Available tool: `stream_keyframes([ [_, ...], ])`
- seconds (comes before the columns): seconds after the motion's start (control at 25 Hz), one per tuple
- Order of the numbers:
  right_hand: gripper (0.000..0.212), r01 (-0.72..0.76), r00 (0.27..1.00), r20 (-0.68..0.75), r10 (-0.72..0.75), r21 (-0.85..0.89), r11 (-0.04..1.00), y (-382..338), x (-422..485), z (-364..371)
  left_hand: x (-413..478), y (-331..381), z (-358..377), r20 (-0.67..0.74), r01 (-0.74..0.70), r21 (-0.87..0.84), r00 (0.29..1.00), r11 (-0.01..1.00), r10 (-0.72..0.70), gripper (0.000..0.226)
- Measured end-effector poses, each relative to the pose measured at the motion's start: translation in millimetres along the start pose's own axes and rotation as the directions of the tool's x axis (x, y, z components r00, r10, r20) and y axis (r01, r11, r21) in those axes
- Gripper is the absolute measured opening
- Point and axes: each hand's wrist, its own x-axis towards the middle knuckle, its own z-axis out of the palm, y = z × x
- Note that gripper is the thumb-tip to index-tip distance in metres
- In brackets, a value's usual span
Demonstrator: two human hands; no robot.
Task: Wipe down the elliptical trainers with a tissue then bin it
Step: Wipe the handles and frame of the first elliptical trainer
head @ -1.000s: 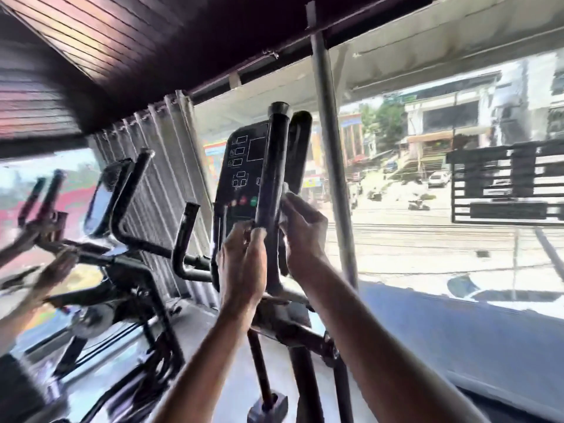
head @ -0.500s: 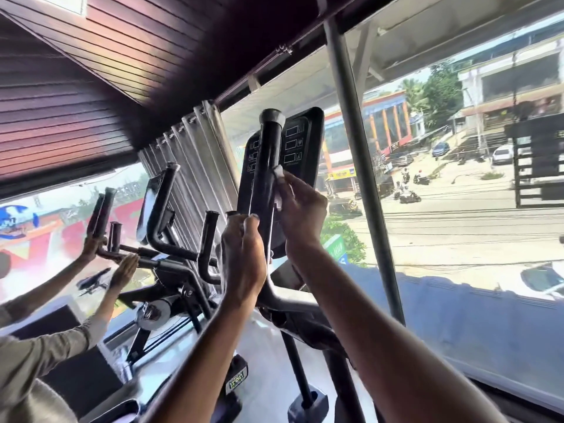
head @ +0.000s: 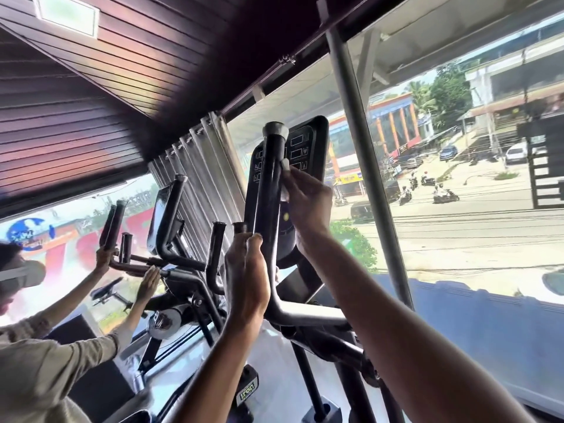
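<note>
Black tubular elliptical handlebar point(head: 270, 193) stands near-vertical. Left hand point(head: 246, 270) wraps its lower part, fingers curled; right hand point(head: 308, 203), higher on its right side, pinches a small white crumpled tissue point(head: 285, 166) against it, just below its grey cap point(head: 275, 129).

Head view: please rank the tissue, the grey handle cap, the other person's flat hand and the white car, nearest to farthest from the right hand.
1. tissue: held in the right hand.
2. grey handle cap: just above.
3. other person's flat hand: off to the left.
4. white car: outside, far right.
</note>
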Motion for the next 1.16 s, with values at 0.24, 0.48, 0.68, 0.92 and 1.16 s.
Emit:
stream_keyframes([
  [0.24,0.023,0.040,0.999,-0.021,-0.043,-0.121,0.992,12.2,-25.9,-12.2,-1.9,-2.4,-12.4,0.076,0.065,0.011,0.995,0.998,-0.066,0.040],
  [0.48,0.018,0.234,0.971,0.115,-0.209,-0.299,0.925,33.3,-104.2,-53.6,-3.9,2.7,-27.0,0.082,-0.019,0.215,0.997,0.976,0.001,0.035],
  [0.68,0.016,0.049,0.995,0.099,-0.018,-0.321,0.946,45.5,-109.6,-46.5,-9.3,5.5,-29.4,0.037,-0.072,0.238,0.997,0.969,0.065,0.014],
  [0.92,0.017,-0.051,0.993,0.095,0.071,-0.197,0.979,51.2,-124.0,-48.4,-7.1,-0.6,-37.0,-0.016,0.003,0.198,1.000,0.980,0.001,0.019],
  [1.16,0.019,0.098,0.995,0.042,-0.090,-0.279,0.955,26.7,-128.9,-54.4,-30.0,-10.5,-36.2,-0.025,0.057,0.070,0.998,0.996,-0.056,0.019],
])
